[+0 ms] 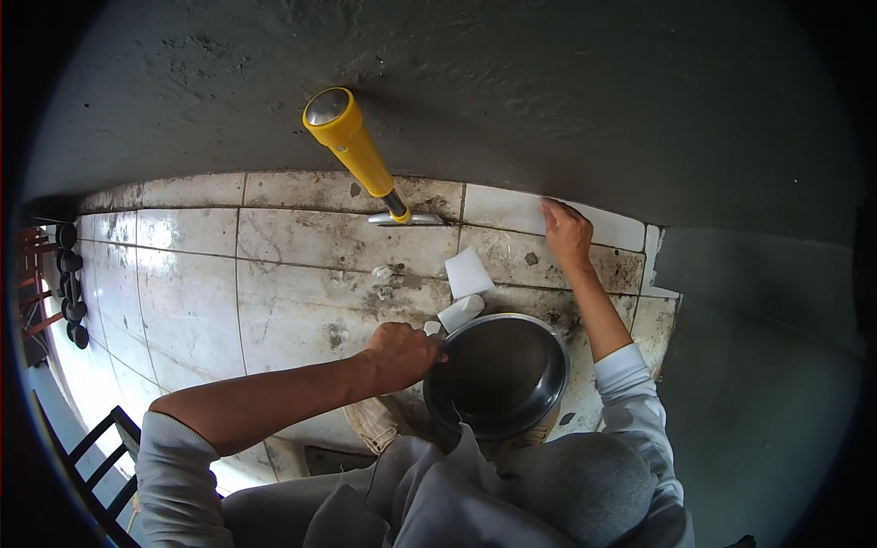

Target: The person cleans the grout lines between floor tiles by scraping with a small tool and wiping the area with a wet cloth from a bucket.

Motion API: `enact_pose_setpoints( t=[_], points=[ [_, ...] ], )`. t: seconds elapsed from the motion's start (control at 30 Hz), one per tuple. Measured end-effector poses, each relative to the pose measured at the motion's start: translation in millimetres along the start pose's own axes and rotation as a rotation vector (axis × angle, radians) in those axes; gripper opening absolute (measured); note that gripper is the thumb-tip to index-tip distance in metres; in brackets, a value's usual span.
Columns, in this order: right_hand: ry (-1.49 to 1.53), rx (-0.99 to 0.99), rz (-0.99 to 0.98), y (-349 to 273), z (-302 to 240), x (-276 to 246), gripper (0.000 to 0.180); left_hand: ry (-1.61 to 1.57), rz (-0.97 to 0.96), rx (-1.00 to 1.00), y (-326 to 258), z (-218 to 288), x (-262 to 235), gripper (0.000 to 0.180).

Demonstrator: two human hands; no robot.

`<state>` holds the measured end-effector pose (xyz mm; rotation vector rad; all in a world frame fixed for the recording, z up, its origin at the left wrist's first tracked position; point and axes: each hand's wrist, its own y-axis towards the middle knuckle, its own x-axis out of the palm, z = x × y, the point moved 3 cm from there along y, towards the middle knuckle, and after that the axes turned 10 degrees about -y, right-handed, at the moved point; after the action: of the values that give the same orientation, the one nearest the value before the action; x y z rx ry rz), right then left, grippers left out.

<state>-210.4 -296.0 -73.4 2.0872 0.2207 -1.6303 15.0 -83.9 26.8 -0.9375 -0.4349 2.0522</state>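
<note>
No packages, labels, signs or screens anywhere in view here, just bare tiled floor and plain grey wall.

A metal bowl [498, 374] sits on the tiled floor [192, 292] just in front of the person's knees. The left hand [400, 354] rests at the bowl's left rim. Just behind the bowl lie two tile pieces [466, 288], one leaning on the other, touching the rim. Further back, where the floor meets the wall [548, 91], a trowel [406, 219] lies flat with a torch [352, 142] standing on it, tilted back to the left. To the right of the trowel, the right hand [566, 233] presses on a tile [512, 208] at the wall's foot. A railing [96, 457] runs at the near left.
</note>
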Motion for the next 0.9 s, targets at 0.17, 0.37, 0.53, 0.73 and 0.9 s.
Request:
enact_pose_setpoints(
  t=[0.17, 0.37, 0.53, 0.73, 0.9],
  points=[
    [0.003, -0.051, -0.033, 0, 7, -4, 0.012, -0.01, 0.032, 0.013, -3, 0, -1, 0.041],
    [-0.04, 0.089, -0.017, -5, 22, -5, 0.011, 0.029, -0.038, -0.055, -2, 6, -7, 0.032],
    [-0.007, 0.002, -0.009, -1, 0, -9, 0.012, 0.001, -0.002, -0.017, -1, -2, 4, 0.038],
    [-0.071, 0.157, -0.044, -10, 35, -11, 0.012, 0.025, 0.032, -0.031, -2, 1, 2, 0.037],
    [-0.011, 0.014, 0.058, -7, 16, -4, 0.012, 0.06, 0.031, -0.046, -1, 3, 4, 0.039]
  ],
)
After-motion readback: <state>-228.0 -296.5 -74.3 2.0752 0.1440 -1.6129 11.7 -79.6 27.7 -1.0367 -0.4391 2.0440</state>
